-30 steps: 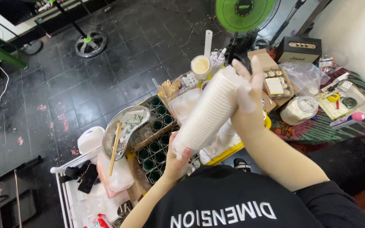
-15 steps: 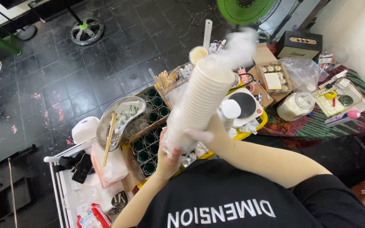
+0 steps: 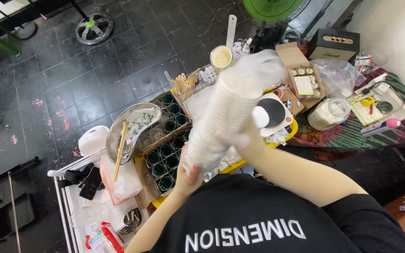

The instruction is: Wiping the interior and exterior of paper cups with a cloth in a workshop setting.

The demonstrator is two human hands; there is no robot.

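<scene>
Stack of cups (image 3: 233,112): a long column of white disposable cups in a clear plastic sleeve, held tilted, its lower end near my chest and its upper end rising to the right, above the cluttered work surface.

Head view. My left hand (image 3: 188,175) is closed around the bottom of the stack, fingers curled under the sleeve. My right hand (image 3: 242,138) is wrapped about the column near its middle, fingers closed against the plastic; how tightly it presses I cannot tell. The loose end of the sleeve puffs out at the top, blurred.

Below the stack, to the left, a cardboard box of small dark green jars (image 3: 165,152) stands in rows. A metal bowl (image 3: 130,129) rests on the box's left side, with a wooden stick (image 3: 120,150) lying across it. To the right of the stack, a small white scale (image 3: 273,115) with a round dark plate sits on a yellow tray (image 3: 292,129). Further right are an open cardboard box (image 3: 303,77) and a lidded jar of white powder (image 3: 329,112) on a patterned cloth (image 3: 352,136). A green fan (image 3: 275,9) stands on the dark tiled floor (image 3: 71,79).
</scene>
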